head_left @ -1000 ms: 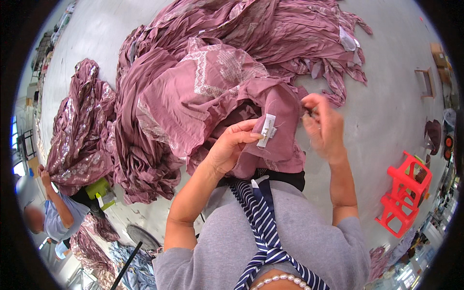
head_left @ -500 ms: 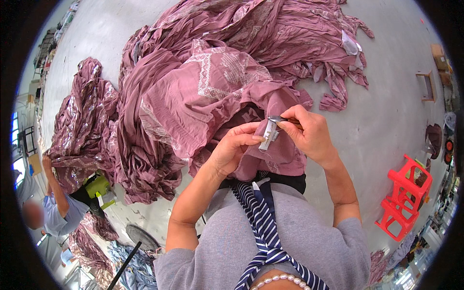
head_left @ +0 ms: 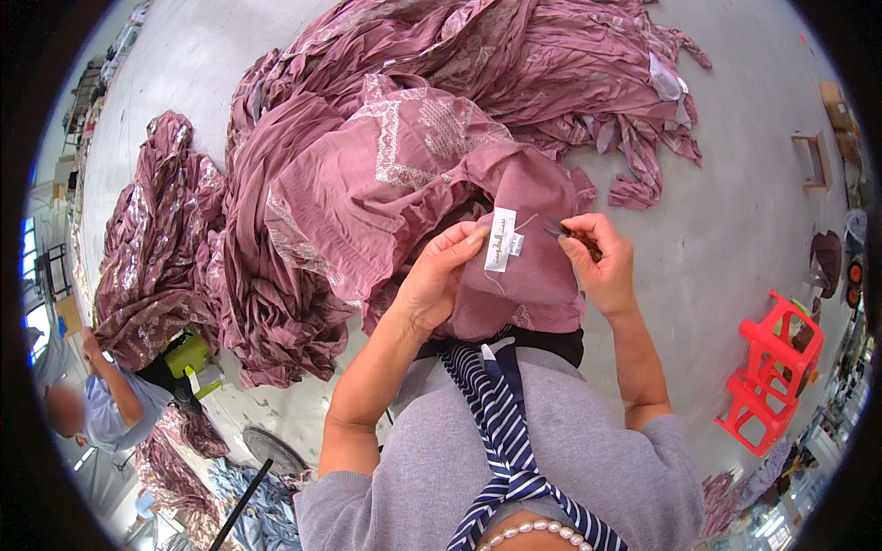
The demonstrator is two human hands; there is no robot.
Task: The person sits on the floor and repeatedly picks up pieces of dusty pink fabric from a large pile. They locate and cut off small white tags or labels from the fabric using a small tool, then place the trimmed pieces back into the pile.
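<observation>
A mauve garment [head_left: 542, 184] with pale patterned trim lies across my front, its upper end drawn toward me. A white label [head_left: 501, 241] with a smaller tag beside it is sewn onto the cloth, with loose threads around it. My left hand [head_left: 434, 283] pinches the fabric at the label's left side. Closed in my right hand [head_left: 606, 262], just right of the label, are small dark thread snips [head_left: 555, 228]. Their tips point toward the label and their handles are mostly hidden by my fingers.
More mauve garments [head_left: 303, 184] are heaped ahead and to the left on a pale grey surface [head_left: 744, 119]. At the left edge a co-worker's arm [head_left: 115, 376] reaches to the pile, near a lime-green object [head_left: 188, 356]. Red plastic stools [head_left: 749, 332] stand at the right.
My right hand with the snips has drawn back to the right, off the label. The label now lies flatter and fully visible, with my left hand still on the cloth.
</observation>
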